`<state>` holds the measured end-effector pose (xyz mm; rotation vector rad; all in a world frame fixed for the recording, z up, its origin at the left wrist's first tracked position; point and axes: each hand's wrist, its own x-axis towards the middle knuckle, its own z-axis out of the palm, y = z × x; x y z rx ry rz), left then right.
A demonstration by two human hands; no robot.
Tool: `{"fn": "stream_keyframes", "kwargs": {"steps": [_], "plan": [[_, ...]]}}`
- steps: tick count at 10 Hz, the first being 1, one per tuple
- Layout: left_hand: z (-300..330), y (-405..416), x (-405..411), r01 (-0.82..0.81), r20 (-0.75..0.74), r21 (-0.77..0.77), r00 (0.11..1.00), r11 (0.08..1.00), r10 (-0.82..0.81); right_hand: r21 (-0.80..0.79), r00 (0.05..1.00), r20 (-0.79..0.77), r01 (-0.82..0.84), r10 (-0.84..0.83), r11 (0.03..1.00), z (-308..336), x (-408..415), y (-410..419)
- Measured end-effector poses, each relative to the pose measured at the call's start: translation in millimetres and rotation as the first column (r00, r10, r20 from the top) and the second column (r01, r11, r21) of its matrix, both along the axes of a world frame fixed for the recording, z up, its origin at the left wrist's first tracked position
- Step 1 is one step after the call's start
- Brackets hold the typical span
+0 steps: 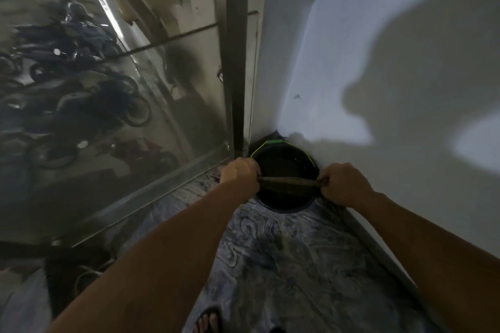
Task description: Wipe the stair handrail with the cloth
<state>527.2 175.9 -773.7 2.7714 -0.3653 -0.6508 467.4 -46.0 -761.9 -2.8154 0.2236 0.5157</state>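
Observation:
A dark cloth (290, 183) is stretched tight and twisted between my two hands, right above a black bucket (284, 162) with a green-trimmed handle. My left hand (240, 174) grips the cloth's left end in a closed fist. My right hand (343, 184) grips the right end. The bucket stands on the floor in the corner, and a glint shows inside it. No stair handrail can be told apart in this dim view.
A glass panel (121, 89) in a metal frame (238, 62) stands on the left, with several parked motorbikes (81, 84) seen below through it. A pale wall (392, 62) runs along the right. The marbled floor (297, 265) stretches toward me; a sandalled foot (208, 322) shows at the bottom.

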Motion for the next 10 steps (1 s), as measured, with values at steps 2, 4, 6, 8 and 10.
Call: {"fn": "stream_keyframes", "kwargs": {"steps": [2, 4, 6, 8, 10], "plan": [[-86, -25, 41, -0.010, -0.040, -0.070, 0.999, 0.998, 0.008, 0.068, 0.995, -0.008, 0.103, -0.102, 0.992, -90, 31, -19], [-166, -52, 76, -0.070, -0.027, -0.159, 0.997, 0.985, 0.067, 0.129, 0.971, 0.097, 0.204, -0.217, 0.971, -169, 53, -32], [-242, -76, 87, -0.030, 0.067, -0.187, 0.997, 0.982, 0.043, 0.171, 0.942, 0.130, 0.285, -0.308, 0.943, -249, 70, -36], [-297, -75, 94, 0.031, 0.053, -0.212, 0.998, 0.977, -0.021, 0.266, 0.929, 0.095, 0.323, -0.358, 0.908, -302, 72, -34], [-292, -66, 92, 0.062, 0.026, -0.245, 0.998, 0.967, -0.057, 0.319, 0.920, 0.090, 0.337, -0.382, 0.886, -306, 62, -47]]}}
